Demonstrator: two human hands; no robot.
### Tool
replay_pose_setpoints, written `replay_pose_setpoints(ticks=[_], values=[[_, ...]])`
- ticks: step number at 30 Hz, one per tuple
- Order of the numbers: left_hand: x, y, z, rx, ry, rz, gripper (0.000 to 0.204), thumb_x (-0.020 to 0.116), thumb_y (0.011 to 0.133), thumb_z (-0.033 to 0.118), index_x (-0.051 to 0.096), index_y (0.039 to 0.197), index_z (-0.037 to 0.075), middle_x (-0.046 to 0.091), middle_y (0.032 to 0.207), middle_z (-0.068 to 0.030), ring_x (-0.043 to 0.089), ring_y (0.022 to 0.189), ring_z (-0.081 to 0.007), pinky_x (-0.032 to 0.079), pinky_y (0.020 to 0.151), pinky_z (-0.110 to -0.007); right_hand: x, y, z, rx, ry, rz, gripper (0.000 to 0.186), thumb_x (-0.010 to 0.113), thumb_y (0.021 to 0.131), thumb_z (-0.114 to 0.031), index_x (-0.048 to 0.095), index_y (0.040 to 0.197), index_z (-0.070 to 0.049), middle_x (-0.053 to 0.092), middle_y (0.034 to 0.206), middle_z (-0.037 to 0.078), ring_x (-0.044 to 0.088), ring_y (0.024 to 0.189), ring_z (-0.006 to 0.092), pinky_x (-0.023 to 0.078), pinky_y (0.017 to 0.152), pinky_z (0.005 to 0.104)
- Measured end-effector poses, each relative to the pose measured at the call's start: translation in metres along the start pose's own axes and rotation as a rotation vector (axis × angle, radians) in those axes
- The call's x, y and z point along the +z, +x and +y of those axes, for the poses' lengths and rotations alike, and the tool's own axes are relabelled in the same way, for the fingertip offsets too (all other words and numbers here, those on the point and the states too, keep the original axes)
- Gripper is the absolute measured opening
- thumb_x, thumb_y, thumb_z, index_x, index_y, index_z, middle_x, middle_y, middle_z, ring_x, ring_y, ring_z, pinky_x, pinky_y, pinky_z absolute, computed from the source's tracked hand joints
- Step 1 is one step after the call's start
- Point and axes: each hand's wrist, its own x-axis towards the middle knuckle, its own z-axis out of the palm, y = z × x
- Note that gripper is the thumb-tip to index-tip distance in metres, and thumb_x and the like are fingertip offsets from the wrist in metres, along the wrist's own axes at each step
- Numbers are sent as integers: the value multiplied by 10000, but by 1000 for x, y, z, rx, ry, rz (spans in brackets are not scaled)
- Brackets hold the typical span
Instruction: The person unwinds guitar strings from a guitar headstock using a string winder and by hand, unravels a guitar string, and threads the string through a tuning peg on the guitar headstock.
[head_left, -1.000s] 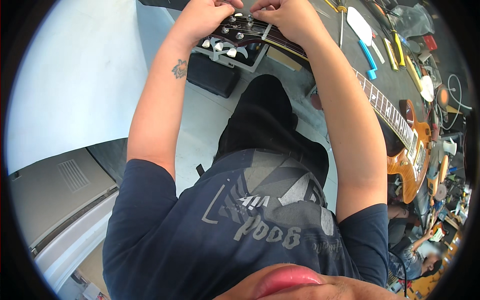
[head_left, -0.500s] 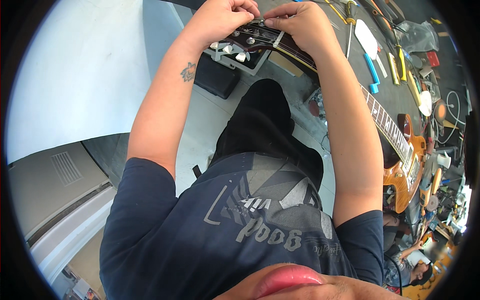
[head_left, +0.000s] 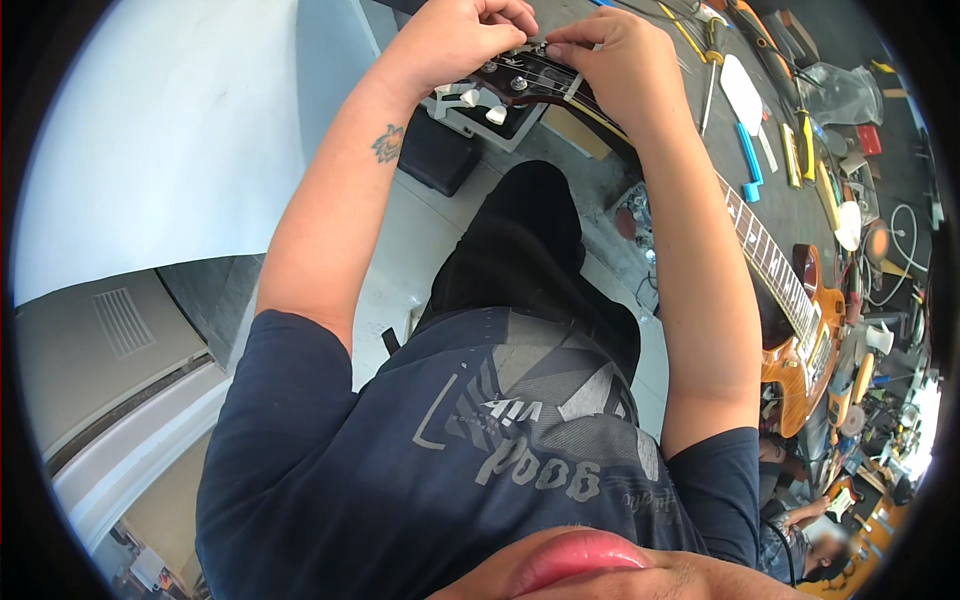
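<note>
An electric guitar with an amber-brown body [head_left: 800,388] lies along the right side, its neck [head_left: 768,250] running up under my right forearm. Its dark headstock [head_left: 545,85] lies between my hands, with pale tuner buttons [head_left: 496,115] along the near edge and metal posts on its face. My left hand [head_left: 470,38] is closed at the far end of the headstock, fingers curled toward the thumb. Beside the posts near the far edge, my right hand [head_left: 628,72] pinches with thumb and forefinger. Whatever either hand's fingertips hold is too small to make out.
On the dark bench lie a blue string winder [head_left: 748,160], a screwdriver [head_left: 714,45], a white flat-bladed tool [head_left: 741,95], yellow-handled pliers [head_left: 805,135] and a clear plastic bag [head_left: 845,95]. A black case [head_left: 437,150] sits below the headstock. Another person [head_left: 815,545] is at lower right.
The headstock and both hands appear slightly farther right and lower, as the whole view has shifted a little. Both hands stay at the tuning posts; the right fingertips have shifted slightly.
</note>
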Motion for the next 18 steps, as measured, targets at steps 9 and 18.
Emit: replay_pose_setpoints(ticks=[9,18], values=[[0,-4,8,-175,-110,-9,117,666,897,21,720,992,-19,674,822,-30,627,691,-95,507,594,-254,7,-2,13,-131,-61,30,195,791,863,-196,827,1040,-120,712,889,34,609,757,190,492,715,352],[-3,-4,5,-126,-76,3,110,680,888,27,723,972,-30,686,807,-38,629,700,-98,498,638,-262,8,-2,14,-92,-24,-13,190,792,872,-198,822,1040,-115,679,850,12,554,731,146,465,681,326]])
